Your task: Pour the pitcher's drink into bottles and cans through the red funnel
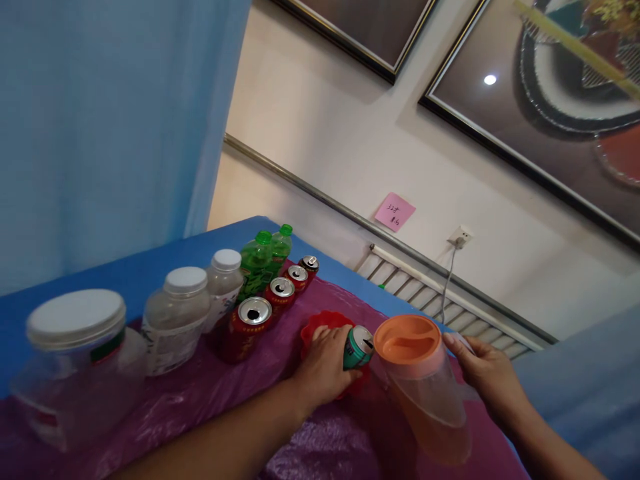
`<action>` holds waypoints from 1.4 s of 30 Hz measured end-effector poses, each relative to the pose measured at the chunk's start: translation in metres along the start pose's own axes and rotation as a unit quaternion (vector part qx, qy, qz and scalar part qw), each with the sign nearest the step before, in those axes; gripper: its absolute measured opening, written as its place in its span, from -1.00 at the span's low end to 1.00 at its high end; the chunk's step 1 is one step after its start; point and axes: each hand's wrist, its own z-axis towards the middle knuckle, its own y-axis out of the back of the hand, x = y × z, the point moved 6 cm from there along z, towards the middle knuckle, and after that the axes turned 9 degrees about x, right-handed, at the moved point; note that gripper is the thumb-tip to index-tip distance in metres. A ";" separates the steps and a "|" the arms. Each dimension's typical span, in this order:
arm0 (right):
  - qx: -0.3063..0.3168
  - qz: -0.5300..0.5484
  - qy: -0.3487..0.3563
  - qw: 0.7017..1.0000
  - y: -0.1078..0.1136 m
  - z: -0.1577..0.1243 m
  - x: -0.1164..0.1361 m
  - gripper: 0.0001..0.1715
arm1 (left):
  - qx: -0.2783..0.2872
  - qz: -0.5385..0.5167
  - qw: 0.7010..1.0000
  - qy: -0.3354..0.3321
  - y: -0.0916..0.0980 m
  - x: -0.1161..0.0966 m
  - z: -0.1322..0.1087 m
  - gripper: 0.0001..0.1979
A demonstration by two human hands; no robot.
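Green can [358, 347] sits tilted in your left hand [325, 365], the grip curled tight around its body, just above the red dish [320, 323] on the purple-covered table [200, 400]. To its right, your right hand [487, 377] has its grip wrapped round the handle of the orange-lidded pitcher [425, 387], which holds orange liquid and stands just beside the can.

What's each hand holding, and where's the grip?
Left hand: green can, grip around its side. Right hand: pitcher, grip at the handle side; the handle itself is hidden.
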 end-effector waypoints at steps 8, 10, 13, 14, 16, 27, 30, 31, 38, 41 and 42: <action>-0.001 0.009 -0.012 1.000 0.000 0.000 -0.001 -0.36 | 0.000 -0.001 1.000 -0.003 -0.001 -0.001 0.000 -0.44; 0.001 0.007 -0.015 1.000 0.000 0.000 -0.002 -0.36 | 0.000 0.002 1.000 -0.003 -0.001 -0.001 0.000 -0.46; 0.003 0.000 -0.016 1.000 0.001 0.000 -0.004 -0.37 | 0.001 0.003 1.000 0.000 -0.001 -0.002 0.000 -0.45; 0.004 -0.003 -0.016 1.000 0.001 0.001 -0.004 -0.37 | 0.002 0.003 1.000 0.000 0.000 -0.002 0.000 -0.45; 0.006 -0.007 -0.016 1.000 0.001 0.000 -0.005 -0.36 | 0.003 0.001 1.000 0.002 0.000 -0.002 -0.001 -0.45; 0.005 -0.007 -0.033 0.999 0.002 0.001 -0.011 -0.33 | 0.008 -0.001 1.000 0.008 0.000 -0.002 0.000 -0.44; 0.005 -0.010 -0.035 0.999 0.002 0.001 -0.013 -0.32 | 0.006 -0.001 1.000 0.005 0.000 -0.001 0.000 -0.46; 0.007 -0.012 -0.035 0.999 0.002 0.001 -0.012 -0.32 | 0.006 0.000 1.000 0.005 0.000 -0.001 0.000 -0.46; 0.002 -0.020 -0.022 1.000 0.003 0.000 -0.008 -0.35 | 0.003 0.002 1.000 0.004 -0.001 0.000 0.000 -0.43; -0.002 -0.014 -0.022 1.000 0.004 -0.001 -0.007 -0.36 | 0.006 0.003 1.000 0.011 -0.002 0.000 0.001 -0.42; -0.002 -0.015 -0.022 1.000 0.004 -0.002 -0.006 -0.37 | 0.006 0.003 1.000 0.013 -0.002 0.000 0.001 -0.41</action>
